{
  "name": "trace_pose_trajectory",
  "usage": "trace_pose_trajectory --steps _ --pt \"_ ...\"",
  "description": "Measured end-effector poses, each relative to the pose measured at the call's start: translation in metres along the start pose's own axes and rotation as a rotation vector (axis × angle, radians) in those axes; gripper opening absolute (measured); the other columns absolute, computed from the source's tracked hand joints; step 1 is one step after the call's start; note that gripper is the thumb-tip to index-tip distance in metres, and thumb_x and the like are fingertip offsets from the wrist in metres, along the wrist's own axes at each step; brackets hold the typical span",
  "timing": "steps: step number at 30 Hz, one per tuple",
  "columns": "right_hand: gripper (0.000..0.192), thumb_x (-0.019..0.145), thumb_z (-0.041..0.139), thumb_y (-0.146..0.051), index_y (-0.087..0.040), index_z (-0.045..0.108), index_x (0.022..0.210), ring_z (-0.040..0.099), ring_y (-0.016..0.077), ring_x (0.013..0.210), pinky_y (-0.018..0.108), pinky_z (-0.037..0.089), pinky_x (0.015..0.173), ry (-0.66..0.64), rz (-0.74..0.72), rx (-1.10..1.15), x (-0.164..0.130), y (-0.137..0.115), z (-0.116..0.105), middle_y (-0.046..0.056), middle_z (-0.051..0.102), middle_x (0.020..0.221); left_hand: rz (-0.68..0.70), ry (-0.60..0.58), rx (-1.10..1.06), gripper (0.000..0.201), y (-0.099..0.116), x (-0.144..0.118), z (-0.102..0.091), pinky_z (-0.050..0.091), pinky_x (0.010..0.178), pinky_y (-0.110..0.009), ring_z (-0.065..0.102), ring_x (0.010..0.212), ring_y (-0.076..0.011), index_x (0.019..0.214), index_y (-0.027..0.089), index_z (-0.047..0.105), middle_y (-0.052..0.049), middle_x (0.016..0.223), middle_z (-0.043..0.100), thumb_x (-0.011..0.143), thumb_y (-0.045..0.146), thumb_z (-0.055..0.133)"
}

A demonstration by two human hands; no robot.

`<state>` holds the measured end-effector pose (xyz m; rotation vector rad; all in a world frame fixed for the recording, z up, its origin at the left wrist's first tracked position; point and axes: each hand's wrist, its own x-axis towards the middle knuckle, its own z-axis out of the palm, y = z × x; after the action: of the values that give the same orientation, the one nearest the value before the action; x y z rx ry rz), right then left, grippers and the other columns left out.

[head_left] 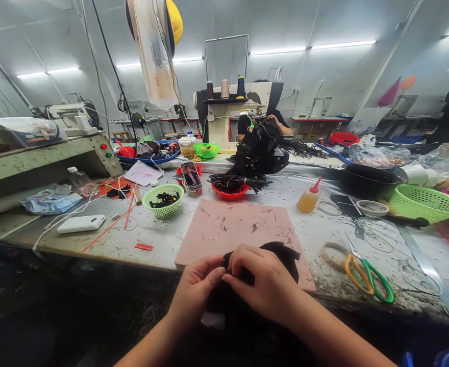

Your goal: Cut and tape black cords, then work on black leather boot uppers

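Head view: left hand (196,290) and right hand (265,285) pinch the black piece (281,255) at the pink board (240,229). Keep both grips pressed together near the working edge, fingertips close.

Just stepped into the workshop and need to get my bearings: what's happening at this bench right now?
A person at the workbench holds a piece of black material in both hands at the near edge of a pink work board. The left hand and right hand pinch it together, fingertips meeting. Scissors with yellow and green handles lie to the right; a small green basket, a red bowl of black strips and a glue bottle sit behind the board. Another person works at a sewing machine further back.
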<state>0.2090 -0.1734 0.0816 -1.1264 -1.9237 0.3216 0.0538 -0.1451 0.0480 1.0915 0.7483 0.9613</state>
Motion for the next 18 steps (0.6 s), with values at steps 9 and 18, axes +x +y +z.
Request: trace_pose_trajectory --steps 9,18 --pt "0.016 0.08 0.049 -0.014 -0.021 0.041 0.068 0.054 0.0118 0.058 0.022 0.043 0.053 0.089 -0.056 0.017 -0.0035 -0.0017 0.0059 0.002 0.058 0.07 0.242 0.094 0.323 0.018 0.0023 -0.0043 0.0033 0.053 0.076 -0.03 0.067 0.081 -0.0232 0.087 0.019 0.072 -0.006 0.085 0.074 0.075 0.026 0.062" --pt "0.016 0.083 0.045 -0.014 -0.021 0.038 0.071 0.052 0.0126 0.06 0.023 0.044 0.053 0.107 -0.123 0.039 -0.0031 -0.0011 0.0076 0.002 0.054 0.071 0.439 0.163 0.397 0.013 0.0005 -0.0047 0.004 0.053 0.062 -0.019 0.068 0.065 -0.0155 0.081 0.023 0.072 0.0 0.074 0.074 0.073 0.018 0.063"
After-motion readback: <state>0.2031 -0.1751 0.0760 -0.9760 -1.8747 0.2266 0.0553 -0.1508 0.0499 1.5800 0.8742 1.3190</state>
